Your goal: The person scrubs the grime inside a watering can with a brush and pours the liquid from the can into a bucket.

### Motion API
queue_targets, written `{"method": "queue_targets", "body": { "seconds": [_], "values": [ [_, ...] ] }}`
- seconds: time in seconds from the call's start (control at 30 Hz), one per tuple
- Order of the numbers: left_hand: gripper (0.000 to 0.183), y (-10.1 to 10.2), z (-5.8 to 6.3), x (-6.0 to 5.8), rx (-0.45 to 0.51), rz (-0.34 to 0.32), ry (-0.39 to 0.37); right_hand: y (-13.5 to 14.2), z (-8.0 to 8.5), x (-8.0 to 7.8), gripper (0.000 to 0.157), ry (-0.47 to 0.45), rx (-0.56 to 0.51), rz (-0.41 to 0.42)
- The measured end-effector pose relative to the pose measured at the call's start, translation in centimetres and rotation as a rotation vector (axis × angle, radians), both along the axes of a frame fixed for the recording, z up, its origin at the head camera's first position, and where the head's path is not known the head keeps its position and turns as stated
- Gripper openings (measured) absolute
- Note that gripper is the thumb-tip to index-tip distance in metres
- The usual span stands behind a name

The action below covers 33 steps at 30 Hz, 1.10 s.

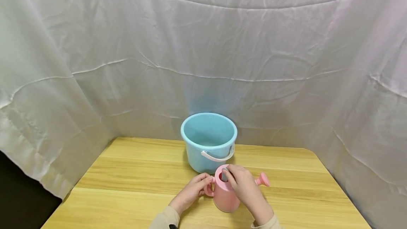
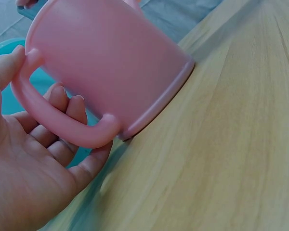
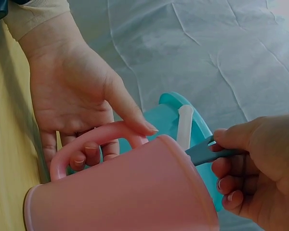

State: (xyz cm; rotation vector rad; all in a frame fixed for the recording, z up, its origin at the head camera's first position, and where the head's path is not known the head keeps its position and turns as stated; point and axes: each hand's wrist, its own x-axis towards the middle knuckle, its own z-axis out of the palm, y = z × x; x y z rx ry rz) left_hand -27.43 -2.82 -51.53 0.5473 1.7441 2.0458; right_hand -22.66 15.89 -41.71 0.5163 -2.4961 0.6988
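Observation:
A pink watering can (image 1: 225, 200) stands upright on the wooden table, its opening facing up and its spout with a round rose pointing right. My left hand (image 1: 194, 188) holds the can's looped handle (image 2: 62, 120), with the thumb at its upper end and the fingers reaching through and behind the loop. Over the opening, my right hand (image 1: 244, 183) pinches a grey-blue tool handle (image 3: 209, 153) that has a slot in its end. The tool's lower part is hidden inside the can, so its kind does not show.
A light blue bucket (image 1: 197, 154) with a white carrying handle (image 1: 219, 159) stands just behind the can. Pale grey curtains (image 1: 254, 45) surround the wooden table (image 1: 127, 176) at the back and sides.

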Motion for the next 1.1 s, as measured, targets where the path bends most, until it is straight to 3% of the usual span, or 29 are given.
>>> {"method": "queue_targets", "body": {
  "seconds": [0.23, 0.4, 0.7, 1.1],
  "values": [
    [0.029, 0.04, -0.02, 0.01, -0.010, 0.004, -0.004, 0.09, 0.30, 0.23, 0.013, 0.011, -0.127, 0.042],
    [0.032, 0.07, -0.09, -0.02, -0.006, 0.007, -0.002, 0.19, 0.62, 0.37, 0.015, 0.116, -0.192, 0.066],
    [0.027, 0.12, -0.11, -0.08, 0.001, 0.011, -0.007, 0.52, 0.82, 0.44, 0.013, 0.219, -0.189, 0.031],
    [0.024, 0.08, 0.03, -0.07, -0.008, 0.005, -0.004, -0.02, 0.85, 0.45, 0.018, 0.205, -0.152, 0.074]
  ]
}}
